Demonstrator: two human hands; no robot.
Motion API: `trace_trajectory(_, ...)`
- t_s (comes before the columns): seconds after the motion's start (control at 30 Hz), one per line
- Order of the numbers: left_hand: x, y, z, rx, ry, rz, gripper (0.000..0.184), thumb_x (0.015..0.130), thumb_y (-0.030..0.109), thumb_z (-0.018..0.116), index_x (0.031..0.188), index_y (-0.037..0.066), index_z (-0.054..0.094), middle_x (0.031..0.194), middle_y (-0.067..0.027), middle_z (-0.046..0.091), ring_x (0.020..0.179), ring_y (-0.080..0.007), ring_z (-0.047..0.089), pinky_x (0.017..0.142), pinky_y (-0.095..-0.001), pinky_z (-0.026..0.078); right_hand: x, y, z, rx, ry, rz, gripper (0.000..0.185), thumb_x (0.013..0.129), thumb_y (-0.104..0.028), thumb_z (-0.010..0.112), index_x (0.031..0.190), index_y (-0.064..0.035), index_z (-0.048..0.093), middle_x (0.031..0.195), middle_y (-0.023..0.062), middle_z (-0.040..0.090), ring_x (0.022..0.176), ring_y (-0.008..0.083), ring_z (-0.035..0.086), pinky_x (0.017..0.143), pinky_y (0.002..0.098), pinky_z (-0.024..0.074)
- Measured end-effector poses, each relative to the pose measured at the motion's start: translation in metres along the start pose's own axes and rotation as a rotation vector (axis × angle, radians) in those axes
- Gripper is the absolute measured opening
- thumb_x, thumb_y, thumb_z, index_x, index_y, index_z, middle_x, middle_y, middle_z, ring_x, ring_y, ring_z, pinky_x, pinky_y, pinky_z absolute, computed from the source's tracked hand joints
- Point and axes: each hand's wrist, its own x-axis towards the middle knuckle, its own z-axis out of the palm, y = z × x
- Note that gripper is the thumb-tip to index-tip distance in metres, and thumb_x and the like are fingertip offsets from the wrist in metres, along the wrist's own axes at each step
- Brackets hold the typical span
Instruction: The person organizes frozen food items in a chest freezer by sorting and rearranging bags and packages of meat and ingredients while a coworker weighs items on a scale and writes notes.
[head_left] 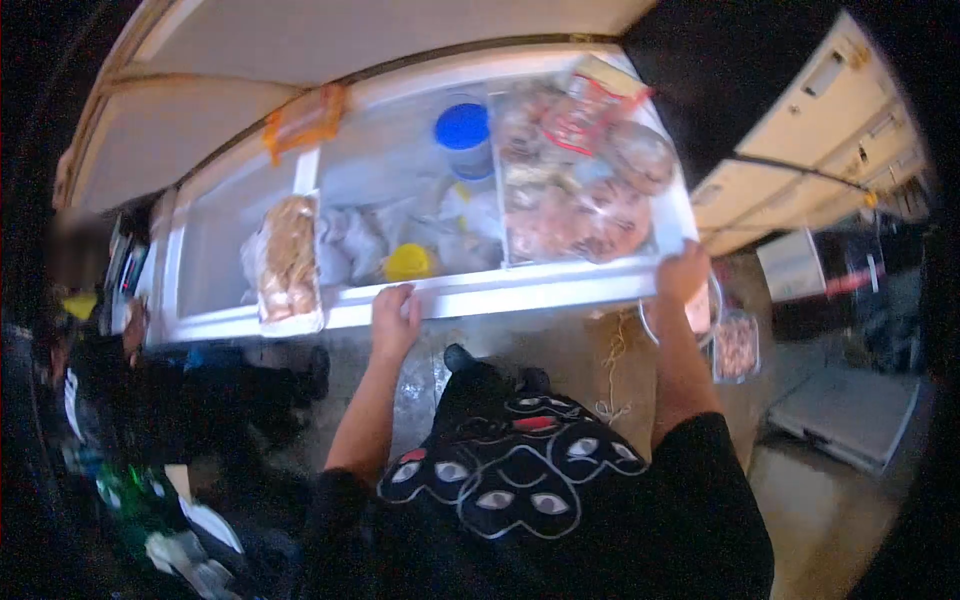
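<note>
A long white chest freezer stands open in front of me. My left hand is closed on its front rim, near a yellow lid inside. My right hand grips the rim at the right front corner. Beside that hand, a wire basket in the freezer holds several clear bags of pinkish food. A blue-lidded tub stands left of the basket, above pale bags. A clear package of light brown food lies across the front rim, left of my left hand.
An orange package lies on the back edge. Below my right hand stand a round tub and a tray of pinkish pieces. A flat platform sits on the floor at right. Another person is at the left.
</note>
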Motion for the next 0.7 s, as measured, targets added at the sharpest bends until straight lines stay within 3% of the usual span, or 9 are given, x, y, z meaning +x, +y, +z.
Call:
trace_trajectory(0.1, 0.019, -0.022, 0.026, 0.059, 0.096, 0.092, 0.029, 0.077, 0.020, 0.067, 0.101, 0.005, 0.060, 0.098, -0.0148, 0.060, 0.095, -0.0337, 0.056, 0.085, -0.0454, 0.042, 0.004, -0.005, -0.009, 0.002, -0.047, 0.003, 0.034, 0.066, -0.008, 0.056, 0.099, -0.0033, 0.060, 0.102, 0.0227, 0.056, 0.092, 0.0403, 0.054, 0.079, 0.0484, 0.0450)
trace_trajectory(0.27, 0.025, -0.025, 0.036, 0.175, -0.126, -0.087, 0.041, 0.082, 0.039, 0.060, 0.108, 0.006, 0.059, 0.102, -0.0158, 0.059, 0.099, -0.0334, 0.054, 0.086, -0.0455, 0.041, 0.004, -0.004, -0.005, -0.053, -0.044, -0.021, 0.036, 0.069, -0.010, 0.057, 0.104, -0.0086, 0.057, 0.102, 0.0185, 0.057, 0.092, 0.0381, 0.055, 0.080, 0.0476, 0.0455)
trace_trajectory(0.37, 0.024, -0.030, 0.039, 0.143, -0.091, -0.071, 0.036, 0.082, 0.036, 0.061, 0.101, 0.006, 0.062, 0.097, -0.0158, 0.059, 0.095, -0.0331, 0.055, 0.083, -0.0444, 0.042, 0.004, 0.002, 0.003, -0.113, 0.008, -0.043, 0.035, 0.068, -0.012, 0.058, 0.103, -0.0103, 0.058, 0.103, 0.0168, 0.057, 0.093, 0.0376, 0.056, 0.078, 0.0471, 0.0468)
trace_trajectory(0.47, 0.027, -0.020, 0.031, 0.164, -0.152, -0.130, 0.031, 0.081, 0.034, 0.061, 0.091, 0.005, 0.064, 0.090, -0.0154, 0.060, 0.089, -0.0329, 0.057, 0.080, -0.0431, 0.044, 0.010, -0.014, -0.015, -0.101, -0.117, 0.050, 0.036, 0.069, -0.008, 0.058, 0.105, -0.0040, 0.058, 0.106, 0.0214, 0.056, 0.099, 0.0388, 0.054, 0.085, 0.0475, 0.0448)
trace_trajectory(0.57, 0.028, -0.017, 0.030, 0.136, -0.099, -0.129, 0.027, 0.080, 0.032, 0.062, 0.082, 0.005, 0.065, 0.084, -0.0147, 0.061, 0.083, -0.0332, 0.058, 0.077, -0.0425, 0.045, 0.008, -0.008, -0.009, -0.110, -0.101, 0.029, 0.036, 0.068, -0.008, 0.057, 0.104, -0.0041, 0.058, 0.105, 0.0216, 0.056, 0.097, 0.0389, 0.054, 0.084, 0.0478, 0.0448)
trace_trajectory(0.7, 0.026, -0.020, 0.034, 0.103, -0.081, -0.117, 0.026, 0.080, 0.031, 0.062, 0.082, 0.006, 0.065, 0.083, -0.0146, 0.062, 0.083, -0.0336, 0.058, 0.077, -0.0429, 0.045, 0.006, -0.006, -0.009, -0.107, -0.071, 0.004, 0.037, 0.068, -0.009, 0.057, 0.104, -0.0046, 0.058, 0.104, 0.0212, 0.056, 0.095, 0.0387, 0.055, 0.082, 0.0478, 0.0451)
